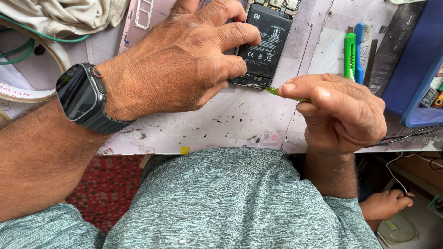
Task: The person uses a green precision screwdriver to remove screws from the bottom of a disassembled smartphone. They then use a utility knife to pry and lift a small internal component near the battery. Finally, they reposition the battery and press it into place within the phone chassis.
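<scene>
An opened phone (265, 44) with its black battery showing lies on the pale work surface (230, 124). My left hand (180, 60) presses down on the phone's left side, fingers curled over its edge; a dark smartwatch (83, 97) is on that wrist. My right hand (339, 113) pinches a thin green tool (276, 91), whose tip points at the phone's bottom edge. A pink phone back cover (143, 18) lies partly under my left hand.
A green utility knife (350, 55) and a blue brush (360, 46) lie to the right of the phone. A blue tray (415, 78) with small parts stands at far right. Cloth (69, 14) and green cable (23, 46) lie at upper left. A bare foot (385, 205) shows below the bench.
</scene>
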